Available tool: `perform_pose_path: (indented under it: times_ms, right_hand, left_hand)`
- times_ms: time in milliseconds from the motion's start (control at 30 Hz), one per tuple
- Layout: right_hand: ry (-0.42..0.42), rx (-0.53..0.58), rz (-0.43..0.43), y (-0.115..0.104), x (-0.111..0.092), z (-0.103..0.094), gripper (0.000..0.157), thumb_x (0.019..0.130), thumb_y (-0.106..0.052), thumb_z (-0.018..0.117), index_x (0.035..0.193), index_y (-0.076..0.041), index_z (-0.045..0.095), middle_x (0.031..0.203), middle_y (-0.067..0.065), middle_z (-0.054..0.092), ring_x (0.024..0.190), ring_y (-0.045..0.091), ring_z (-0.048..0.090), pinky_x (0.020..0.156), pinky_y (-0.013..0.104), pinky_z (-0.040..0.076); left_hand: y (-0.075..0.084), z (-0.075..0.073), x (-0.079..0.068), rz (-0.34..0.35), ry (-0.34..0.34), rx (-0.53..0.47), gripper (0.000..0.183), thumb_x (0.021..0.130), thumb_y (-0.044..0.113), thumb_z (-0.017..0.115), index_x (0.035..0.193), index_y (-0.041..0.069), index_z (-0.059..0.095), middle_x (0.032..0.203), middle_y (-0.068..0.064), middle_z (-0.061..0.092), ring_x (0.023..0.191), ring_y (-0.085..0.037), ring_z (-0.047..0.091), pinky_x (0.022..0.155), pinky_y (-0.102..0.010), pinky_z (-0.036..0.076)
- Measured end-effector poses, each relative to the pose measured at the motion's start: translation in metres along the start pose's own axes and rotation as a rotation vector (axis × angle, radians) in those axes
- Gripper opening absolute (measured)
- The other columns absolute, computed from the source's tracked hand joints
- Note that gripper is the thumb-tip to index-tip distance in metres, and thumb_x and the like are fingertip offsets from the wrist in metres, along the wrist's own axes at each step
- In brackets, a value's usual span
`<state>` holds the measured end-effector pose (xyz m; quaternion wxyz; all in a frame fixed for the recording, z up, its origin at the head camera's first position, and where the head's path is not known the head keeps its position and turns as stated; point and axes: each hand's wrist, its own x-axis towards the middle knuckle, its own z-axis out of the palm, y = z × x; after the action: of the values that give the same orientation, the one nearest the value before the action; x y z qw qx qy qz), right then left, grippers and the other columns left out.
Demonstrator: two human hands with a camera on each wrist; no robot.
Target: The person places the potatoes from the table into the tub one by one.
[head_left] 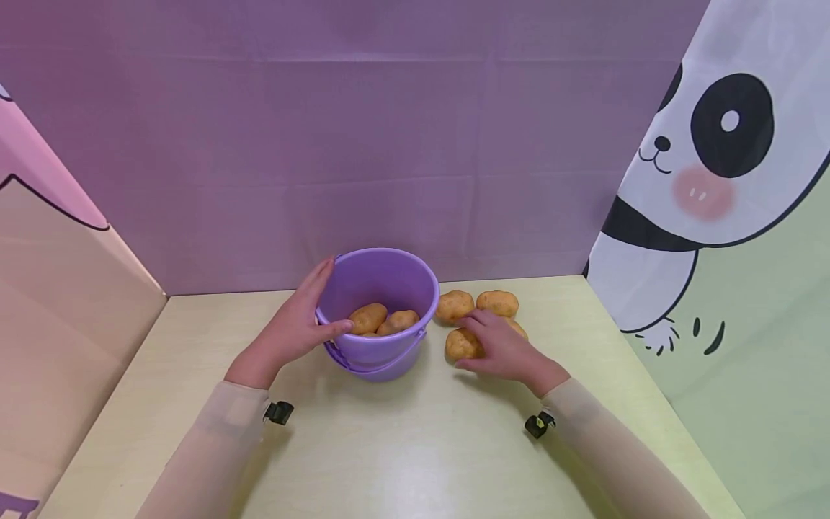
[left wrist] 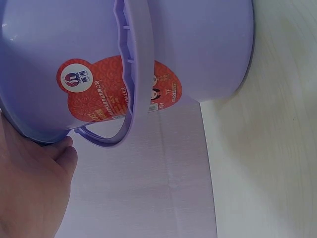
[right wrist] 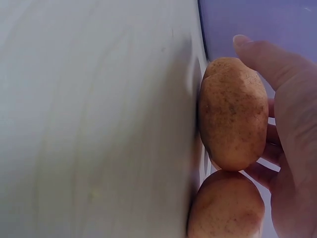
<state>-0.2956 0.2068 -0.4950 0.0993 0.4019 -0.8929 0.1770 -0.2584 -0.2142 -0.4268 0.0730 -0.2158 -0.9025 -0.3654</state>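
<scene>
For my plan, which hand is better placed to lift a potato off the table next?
Likely the right hand, at the potatoes beside the bucket; the left hand, touching the rim, is farther away.

My left fingers [head_left: 319,278] hold one side of the purple bucket [head_left: 379,351], with potatoes [head_left: 367,318] inside; my right fingers [head_left: 482,317] hover around a loose potato [head_left: 463,346] near others [head_left: 497,303] on the tabletop [head_left: 402,447].

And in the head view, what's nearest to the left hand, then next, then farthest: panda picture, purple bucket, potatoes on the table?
1. Purple bucket: the left hand holds its rim.
2. Potatoes on the table: right of the bucket, by the right hand.
3. Panda picture: far over on the right.
</scene>
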Motion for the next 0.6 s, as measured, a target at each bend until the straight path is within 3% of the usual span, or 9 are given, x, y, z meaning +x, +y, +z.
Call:
perform_pose_path:
  times_ms: [600]
  right_hand:
    - [-0.044,0.024,0.048,-0.0018,0.0031,0.0032,0.066,0.084,-0.033,0.099,0.136,-0.007,0.069,0.132,0.01,0.066,0.119,0.029,0.063,0.108,0.05,0.055]
  left_hand:
    - [-0.001,-0.0001,-0.0008,-0.021,-0.009,0.002,0.117,0.096,0.04,0.086,0.179,0.009,0.011,0.186,-0.013,0.009,0.168,-0.046,0.016,0.129,-0.072,0.024]
